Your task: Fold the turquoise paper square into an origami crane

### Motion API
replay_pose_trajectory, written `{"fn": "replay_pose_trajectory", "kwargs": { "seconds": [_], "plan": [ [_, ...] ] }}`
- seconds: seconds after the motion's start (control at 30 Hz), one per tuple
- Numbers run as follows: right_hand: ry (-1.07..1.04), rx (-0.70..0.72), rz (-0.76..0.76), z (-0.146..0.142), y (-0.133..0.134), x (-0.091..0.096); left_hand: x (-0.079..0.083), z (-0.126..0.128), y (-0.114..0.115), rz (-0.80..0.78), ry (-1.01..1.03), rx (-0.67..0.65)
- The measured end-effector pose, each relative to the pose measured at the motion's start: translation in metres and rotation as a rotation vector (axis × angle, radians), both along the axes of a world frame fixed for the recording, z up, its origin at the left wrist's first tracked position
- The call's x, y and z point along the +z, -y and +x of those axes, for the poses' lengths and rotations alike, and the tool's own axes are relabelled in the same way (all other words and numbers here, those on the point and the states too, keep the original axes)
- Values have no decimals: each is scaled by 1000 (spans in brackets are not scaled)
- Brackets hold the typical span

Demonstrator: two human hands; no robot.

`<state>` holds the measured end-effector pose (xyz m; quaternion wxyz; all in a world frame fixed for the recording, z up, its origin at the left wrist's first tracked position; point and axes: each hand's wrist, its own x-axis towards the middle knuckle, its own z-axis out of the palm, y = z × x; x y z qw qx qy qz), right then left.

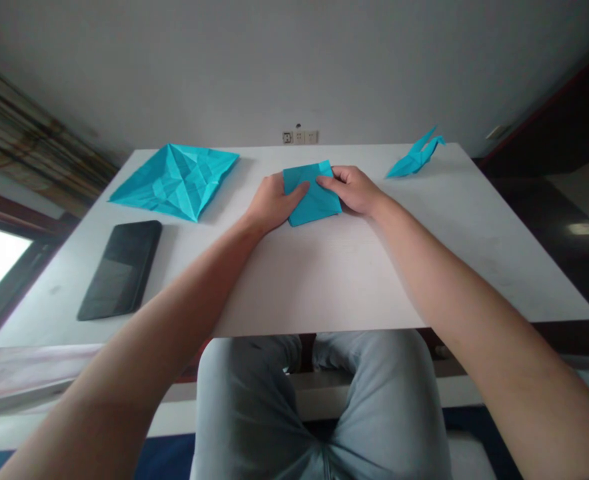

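Note:
A folded square of blue paper lies flat on the white table, near its far middle. My left hand rests on the paper's left side, thumb pressed across its top. My right hand pinches the paper's right edge, fingers curled over it. Both forearms reach forward from the near edge.
A creased, unfolded blue sheet lies at the far left. A folded blue paper crane stands at the far right. A black tablet case lies at the left. Wall sockets sit behind the table. My knees show below its near edge.

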<state>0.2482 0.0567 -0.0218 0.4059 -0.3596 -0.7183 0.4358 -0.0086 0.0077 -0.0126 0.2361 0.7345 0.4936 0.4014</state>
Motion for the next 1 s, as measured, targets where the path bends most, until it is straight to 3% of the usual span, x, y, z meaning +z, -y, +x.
{"fn": "replay_pose_trajectory", "kwargs": {
  "seconds": [1.0],
  "plan": [
    [62,-33,27,2,-4,-6,4,2,2,-20,-96,2]
  ]
}}
